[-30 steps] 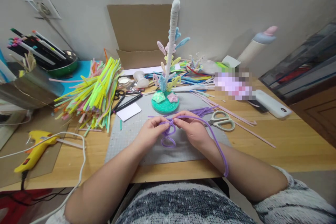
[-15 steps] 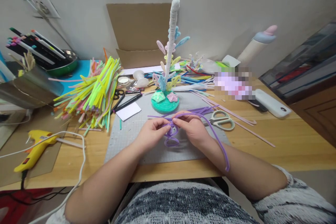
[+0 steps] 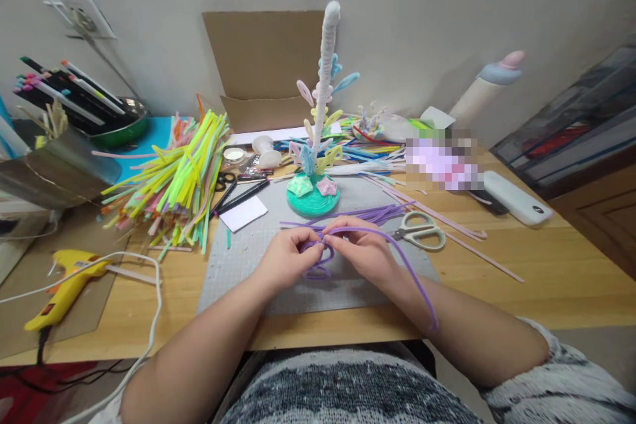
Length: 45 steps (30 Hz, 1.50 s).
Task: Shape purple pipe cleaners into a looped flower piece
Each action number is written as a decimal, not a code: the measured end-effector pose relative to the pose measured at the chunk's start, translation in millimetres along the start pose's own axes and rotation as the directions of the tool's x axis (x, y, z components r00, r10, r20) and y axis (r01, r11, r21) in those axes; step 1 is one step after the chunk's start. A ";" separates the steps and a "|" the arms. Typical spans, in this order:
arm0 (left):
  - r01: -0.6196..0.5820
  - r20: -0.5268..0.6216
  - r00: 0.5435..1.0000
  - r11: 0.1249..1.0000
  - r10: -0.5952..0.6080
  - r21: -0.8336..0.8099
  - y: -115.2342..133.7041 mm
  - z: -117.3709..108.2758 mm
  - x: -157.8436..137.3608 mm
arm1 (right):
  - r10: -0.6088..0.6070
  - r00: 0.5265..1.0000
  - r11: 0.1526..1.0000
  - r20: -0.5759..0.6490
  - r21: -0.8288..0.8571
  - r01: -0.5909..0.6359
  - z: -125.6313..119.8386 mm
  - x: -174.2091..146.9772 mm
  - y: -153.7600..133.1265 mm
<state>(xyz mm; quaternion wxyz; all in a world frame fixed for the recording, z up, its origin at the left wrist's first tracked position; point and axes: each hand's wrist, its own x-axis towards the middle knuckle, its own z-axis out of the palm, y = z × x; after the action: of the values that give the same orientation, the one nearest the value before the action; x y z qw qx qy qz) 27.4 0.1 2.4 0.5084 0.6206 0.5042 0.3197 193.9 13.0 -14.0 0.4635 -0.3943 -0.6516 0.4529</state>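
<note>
Purple fuzzy stem [image 3: 407, 266]: it is bending in a long arc, and both hands are holding it in the air over the flat grey cutting mat [image 3: 231, 275].
Small purple loops [image 3: 317, 277]: they are hanging under the fingers; whether they are belonging to the same length, I cannot tell.
Left hand [image 3: 291, 253]: thumb and forefinger are pinching the purple work beside the loops; the other fingers are curling, partly hidden.
Right hand [image 3: 360, 248]: thumb and forefinger are gripping the stem, tip almost against tip with the left.
Risk at the pinch: such stem is probably having springy wire inside, so if one thumb is relaxing too soon, the loops could be twisting or unwinding.
Risk at the tail: the free end is lying along the right forearm; an arm movement could be dragging it and spoiling the bend.
Pale-handled metal scissors [image 3: 408, 232]: they are resting just beyond the right hand, and a wide wrist turn could be knocking them.
Straight purple fuzzy stems [image 3: 377, 213]: they are lying in a loose, soft bundle behind the hands.
Round teal base [image 3: 313, 204]: it is showing coiled ridges, and is carrying puffy stars and a white, ring-wrapped post [image 3: 326, 59].
</note>
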 end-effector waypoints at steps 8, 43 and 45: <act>-0.031 -0.009 0.999 0.999 0.031 0.033 -0.7 0.1 0.1 | 0.083 0.997 0.989 -0.006 0.121 -0.082 3.0 0.7 3.0; -0.327 -0.193 0.914 0.929 0.357 0.172 4.9 3.6 -11.9 | 0.119 0.983 0.959 0.141 0.241 -0.151 7.7 -6.7 -15.4; -0.270 -0.205 0.939 0.961 0.276 0.055 5.4 3.9 -11.2 | 0.127 0.985 0.961 0.117 0.231 -0.151 7.2 -5.8 -14.8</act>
<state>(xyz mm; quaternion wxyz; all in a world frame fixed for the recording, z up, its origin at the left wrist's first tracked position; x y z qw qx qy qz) 29.3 -11.6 7.8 0.3947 0.6537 0.4685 0.4443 187.1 1.8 -2.4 0.4409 -0.3570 -0.5858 0.5788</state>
